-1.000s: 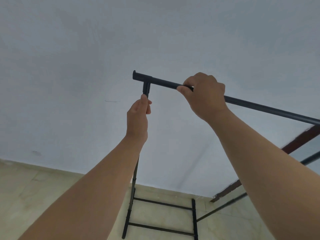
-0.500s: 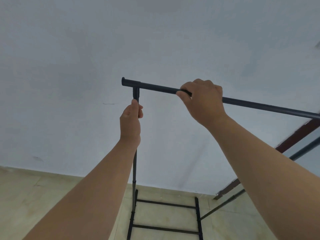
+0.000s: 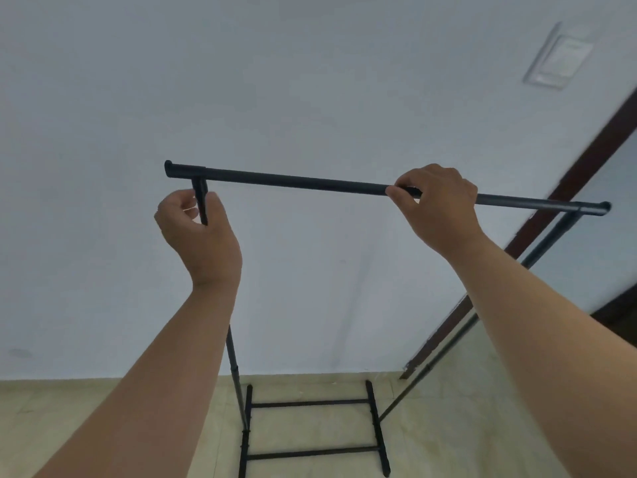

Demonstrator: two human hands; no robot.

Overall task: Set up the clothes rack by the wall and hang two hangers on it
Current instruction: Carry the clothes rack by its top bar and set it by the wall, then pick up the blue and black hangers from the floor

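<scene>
A black metal clothes rack stands in front of a pale wall. Its top bar (image 3: 293, 182) runs from upper left to the right, level with my hands. My left hand (image 3: 200, 232) is closed around the left upright just under the corner joint. My right hand (image 3: 437, 201) grips the top bar right of its middle. The right upright (image 3: 537, 250) slants down to the floor. The rack's base frame (image 3: 310, 403) with two crossbars rests on the floor by the wall. No hangers are in view.
Beige floor tiles (image 3: 69, 415) meet the wall (image 3: 103, 132) below. A dark brown door frame (image 3: 565, 181) and a glass or mirror panel stand at the right. A white wall plate (image 3: 558, 60) sits at the upper right.
The view has swung right, so the whole top bar and its right end now show. My right hand has slid to the right along the bar; my left hand's fingers have loosened slightly on the upright.
</scene>
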